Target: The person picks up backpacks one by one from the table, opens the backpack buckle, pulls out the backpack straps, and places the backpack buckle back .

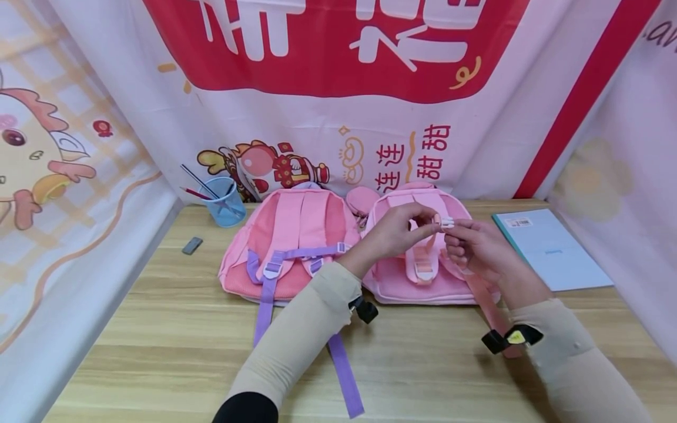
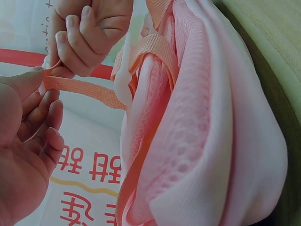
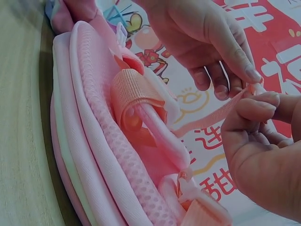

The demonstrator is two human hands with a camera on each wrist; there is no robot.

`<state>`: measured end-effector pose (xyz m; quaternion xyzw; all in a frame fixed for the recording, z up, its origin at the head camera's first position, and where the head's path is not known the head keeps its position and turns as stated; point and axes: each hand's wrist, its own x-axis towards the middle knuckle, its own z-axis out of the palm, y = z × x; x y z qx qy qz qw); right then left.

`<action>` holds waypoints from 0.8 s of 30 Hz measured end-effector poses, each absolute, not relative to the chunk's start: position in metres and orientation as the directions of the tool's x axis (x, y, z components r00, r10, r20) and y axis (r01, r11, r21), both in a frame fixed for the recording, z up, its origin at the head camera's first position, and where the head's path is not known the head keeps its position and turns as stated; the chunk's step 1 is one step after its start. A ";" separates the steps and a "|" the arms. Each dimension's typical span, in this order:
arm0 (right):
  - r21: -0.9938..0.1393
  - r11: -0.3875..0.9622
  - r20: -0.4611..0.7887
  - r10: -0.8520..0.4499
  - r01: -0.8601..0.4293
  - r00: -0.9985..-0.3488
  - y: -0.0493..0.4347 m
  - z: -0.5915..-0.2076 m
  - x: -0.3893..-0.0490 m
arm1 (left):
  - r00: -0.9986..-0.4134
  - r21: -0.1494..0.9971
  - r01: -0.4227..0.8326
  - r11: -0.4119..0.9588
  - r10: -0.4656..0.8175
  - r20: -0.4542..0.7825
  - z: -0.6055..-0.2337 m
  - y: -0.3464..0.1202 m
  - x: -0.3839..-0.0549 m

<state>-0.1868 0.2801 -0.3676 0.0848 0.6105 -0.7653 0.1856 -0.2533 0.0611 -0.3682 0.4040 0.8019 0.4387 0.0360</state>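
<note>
Above the right pink backpack (image 1: 409, 288), both hands meet at a small white buckle (image 1: 446, 222). My left hand (image 1: 404, 229) pinches the orange webbing strap (image 2: 87, 88) at the buckle's end with thumb and fingertips. From there the strap runs back to the backpack's shoulder strap (image 1: 423, 264). My right hand (image 1: 478, 247) pinches the buckle from the other side, its other fingers curled in the right wrist view. Fingertips cover much of the buckle, so I cannot tell whether its halves are joined.
Left of it lies another pink backpack (image 1: 288, 220) with purple straps (image 1: 346, 376). A blue pen cup (image 1: 227, 208) and a grey eraser-like block (image 1: 192, 245) sit at far left. A light-blue notebook (image 1: 555, 249) lies at right. A printed cloth (image 1: 328, 117) hangs behind.
</note>
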 end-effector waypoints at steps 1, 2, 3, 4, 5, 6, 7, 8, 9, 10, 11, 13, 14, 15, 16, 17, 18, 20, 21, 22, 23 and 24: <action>-0.903 -0.185 -0.358 -0.180 0.389 -0.916 0.281 -0.368 -0.186 | -0.671 0.733 0.617 0.288 0.680 0.297 -0.369 0.061 -0.253; -0.901 -0.184 -0.362 -0.179 0.392 -0.915 0.281 -0.368 -0.186 | -0.671 0.733 0.617 0.286 0.678 0.300 -0.369 0.061 -0.253; -0.899 -0.186 -0.366 -0.178 0.396 -0.914 0.282 -0.368 -0.186 | -0.672 0.734 0.617 0.284 0.675 0.304 -0.369 0.061 -0.253; -0.898 -0.183 -0.371 -0.176 0.401 -0.912 0.283 -0.368 -0.185 | -0.675 0.736 0.616 0.282 0.671 0.307 -0.370 0.061 -0.253; -0.895 -0.182 -0.378 -0.174 0.407 -0.909 0.285 -0.368 -0.185 | -0.678 0.739 0.613 0.281 0.666 0.310 -0.370 0.061 -0.253; -0.892 -0.182 -0.385 -0.172 0.414 -0.907 0.286 -0.368 -0.185 | -0.683 0.741 0.609 0.281 0.661 0.311 -0.370 0.060 -0.253; -0.889 -0.183 -0.392 -0.169 0.420 -0.904 0.287 -0.369 -0.185 | -0.688 0.745 0.605 0.280 0.655 0.312 -0.371 0.060 -0.253; -0.885 -0.186 -0.399 -0.167 0.426 -0.902 0.288 -0.369 -0.185 | -0.692 0.748 0.602 0.280 0.650 0.314 -0.371 0.059 -0.254; -0.880 -0.194 -0.406 -0.166 0.433 -0.899 0.289 -0.369 -0.185 | -0.695 0.751 0.598 0.279 0.647 0.313 -0.371 0.059 -0.254; -0.877 -0.198 -0.410 -0.166 0.438 -0.897 0.290 -0.369 -0.185 | -0.697 0.753 0.596 0.279 0.645 0.313 -0.371 0.059 -0.255; -0.872 -0.208 -0.414 -0.168 0.442 -0.895 0.290 -0.369 -0.185 | -0.697 0.754 0.595 0.278 0.646 0.312 -0.371 0.058 -0.255; -0.866 -0.226 -0.415 -0.173 0.446 -0.893 0.290 -0.369 -0.186 | -0.695 0.755 0.596 0.275 0.648 0.312 -0.372 0.058 -0.256; -0.864 -0.234 -0.412 -0.176 0.445 -0.894 0.290 -0.370 -0.186 | -0.694 0.755 0.596 0.274 0.650 0.311 -0.372 0.058 -0.256; -0.863 -0.241 -0.410 -0.177 0.444 -0.895 0.290 -0.370 -0.187 | -0.694 0.756 0.595 0.274 0.650 0.310 -0.372 0.058 -0.256; -0.864 -0.243 -0.407 -0.176 0.440 -0.896 0.290 -0.370 -0.187 | -0.694 0.756 0.594 0.274 0.650 0.310 -0.372 0.058 -0.256; -0.867 -0.242 -0.404 -0.174 0.436 -0.898 0.289 -0.370 -0.187 | -0.694 0.757 0.594 0.272 0.650 0.310 -0.372 0.058 -0.255; -0.870 -0.240 -0.399 -0.171 0.431 -0.901 0.289 -0.371 -0.187 | -0.694 0.758 0.593 0.270 0.649 0.312 -0.373 0.058 -0.255; -0.877 -0.236 -0.388 -0.167 0.418 -0.907 0.288 -0.370 -0.187 | -0.693 0.759 0.593 0.269 0.650 0.312 -0.372 0.059 -0.255; -0.879 -0.234 -0.384 -0.166 0.415 -0.908 0.288 -0.370 -0.187 | -0.692 0.759 0.593 0.268 0.651 0.311 -0.372 0.059 -0.255; -0.882 -0.232 -0.381 -0.165 0.411 -0.910 0.287 -0.370 -0.187 | -0.690 0.757 0.596 0.267 0.653 0.313 -0.372 0.059 -0.255; -0.884 -0.230 -0.376 -0.168 0.407 -0.911 0.287 -0.369 -0.187 | -0.688 0.757 0.597 0.267 0.655 0.311 -0.372 0.059 -0.255; -0.885 -0.232 -0.373 -0.169 0.405 -0.912 0.287 -0.369 -0.186 | -0.687 0.756 0.598 0.268 0.658 0.310 -0.372 0.059 -0.255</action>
